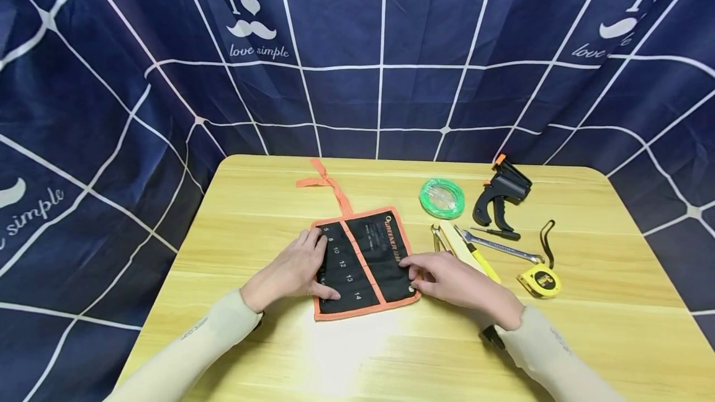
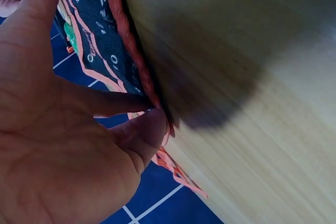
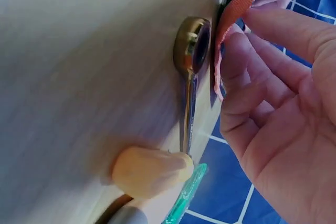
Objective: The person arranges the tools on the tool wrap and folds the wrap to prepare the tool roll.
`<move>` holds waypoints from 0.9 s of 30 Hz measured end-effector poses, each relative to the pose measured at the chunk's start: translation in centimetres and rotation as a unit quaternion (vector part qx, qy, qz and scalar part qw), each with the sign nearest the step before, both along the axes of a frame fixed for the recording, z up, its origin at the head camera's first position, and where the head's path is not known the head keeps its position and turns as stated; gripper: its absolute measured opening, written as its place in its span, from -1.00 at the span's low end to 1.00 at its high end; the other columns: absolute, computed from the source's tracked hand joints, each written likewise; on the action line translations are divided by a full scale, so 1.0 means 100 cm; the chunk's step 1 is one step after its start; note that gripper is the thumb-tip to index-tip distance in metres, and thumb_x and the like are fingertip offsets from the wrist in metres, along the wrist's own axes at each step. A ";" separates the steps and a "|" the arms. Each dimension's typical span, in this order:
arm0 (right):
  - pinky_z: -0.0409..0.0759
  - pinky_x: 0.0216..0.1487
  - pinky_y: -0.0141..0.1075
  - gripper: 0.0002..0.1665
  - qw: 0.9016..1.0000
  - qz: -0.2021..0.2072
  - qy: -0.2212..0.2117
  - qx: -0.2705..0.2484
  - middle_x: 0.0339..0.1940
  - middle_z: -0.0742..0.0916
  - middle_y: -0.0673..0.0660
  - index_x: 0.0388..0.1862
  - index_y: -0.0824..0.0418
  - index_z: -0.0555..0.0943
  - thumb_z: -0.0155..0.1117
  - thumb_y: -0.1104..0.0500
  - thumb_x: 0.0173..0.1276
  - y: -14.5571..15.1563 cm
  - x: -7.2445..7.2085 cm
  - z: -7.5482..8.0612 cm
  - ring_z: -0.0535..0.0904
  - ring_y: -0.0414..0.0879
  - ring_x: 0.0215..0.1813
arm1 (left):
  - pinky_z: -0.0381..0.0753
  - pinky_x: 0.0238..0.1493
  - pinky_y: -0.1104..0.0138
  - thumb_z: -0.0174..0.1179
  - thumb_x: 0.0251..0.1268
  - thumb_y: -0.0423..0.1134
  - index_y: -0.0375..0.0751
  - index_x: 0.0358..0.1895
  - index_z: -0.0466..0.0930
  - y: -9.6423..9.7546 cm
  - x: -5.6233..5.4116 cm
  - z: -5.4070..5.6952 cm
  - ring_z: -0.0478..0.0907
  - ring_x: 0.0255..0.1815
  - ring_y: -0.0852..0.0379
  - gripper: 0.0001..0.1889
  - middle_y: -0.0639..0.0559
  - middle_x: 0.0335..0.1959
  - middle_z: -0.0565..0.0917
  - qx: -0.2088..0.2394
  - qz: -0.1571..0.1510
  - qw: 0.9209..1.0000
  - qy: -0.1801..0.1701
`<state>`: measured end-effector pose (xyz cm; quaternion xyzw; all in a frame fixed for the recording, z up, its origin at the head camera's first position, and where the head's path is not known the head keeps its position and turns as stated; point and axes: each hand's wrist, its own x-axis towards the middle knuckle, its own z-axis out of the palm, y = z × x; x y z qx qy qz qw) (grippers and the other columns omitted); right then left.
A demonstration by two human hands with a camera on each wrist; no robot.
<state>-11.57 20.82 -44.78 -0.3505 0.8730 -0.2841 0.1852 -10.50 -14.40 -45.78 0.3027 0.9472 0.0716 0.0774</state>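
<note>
While the head view looks straight down, black pouch (image 1: 363, 262): lying flat on the table (image 1: 251, 361), orange tie (image 1: 338, 196) trailing off its far edge.
Left hand (image 1: 293, 267): right there on the pouch's left edge, thumb spread wide from the fingers.
Right hand (image 1: 449, 279): working the pouch's right edge, grip narrow.
Tools: wrench (image 1: 499, 247) right of the pouch, tape measure (image 1: 542, 281) farther right; green coil (image 1: 429, 199) past the pouch's far right corner, black clamp (image 1: 508, 188) beyond it.
Left wrist view: a bent fingertip touches the pouch's edge; I can't tell what goes underneath.
Right wrist view: thumb and finger pinch the pouch's edge; ring-headed spanner (image 3: 190, 59) just beside it, cream handle (image 3: 149, 174) farther off.
</note>
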 end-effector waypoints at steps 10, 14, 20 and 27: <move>0.55 0.30 0.13 -0.08 0.989 -0.022 0.120 0.078 0.16 0.70 0.14 0.58 0.37 0.47 0.66 0.09 0.37 -0.014 0.008 -0.008 0.60 0.10 0.21 | 0.41 0.50 -0.08 0.56 0.03 0.49 -0.62 0.59 0.26 -0.004 0.000 0.001 0.34 0.51 -0.43 0.38 -0.61 0.59 0.24 -0.027 -0.018 0.999 -0.014; 0.35 0.45 0.39 0.02 0.981 -0.031 0.177 0.078 0.47 0.60 0.30 0.58 0.36 0.49 0.74 -0.03 0.28 -0.012 0.010 -0.009 0.45 0.33 0.49 | 0.33 0.55 -0.13 0.57 0.00 0.51 -0.59 0.62 0.22 -0.005 0.001 0.004 0.23 0.60 -0.50 0.41 -0.62 0.64 0.15 -0.044 -0.015 0.998 -0.044; 0.27 0.46 0.47 0.07 0.982 -0.024 0.166 0.083 0.54 0.57 0.28 0.61 0.32 0.47 0.71 -0.12 0.28 -0.010 0.011 -0.010 0.33 0.43 0.60 | 0.27 0.57 -0.20 0.49 0.00 0.59 -0.56 0.69 0.10 -0.003 0.000 0.006 0.00 0.72 -0.48 0.49 -0.57 0.71 0.00 -0.059 0.003 0.995 -0.080; 0.22 0.48 0.47 0.08 0.985 -0.019 0.142 0.098 0.66 0.46 0.27 0.64 0.30 0.45 0.65 -0.20 0.33 -0.010 0.010 -0.009 0.21 0.43 0.68 | 0.41 0.46 -0.17 0.54 -0.09 0.58 -0.66 0.60 0.20 0.000 0.003 0.000 0.22 0.60 -0.42 0.50 -0.51 0.55 0.27 -0.043 -0.020 0.999 -0.015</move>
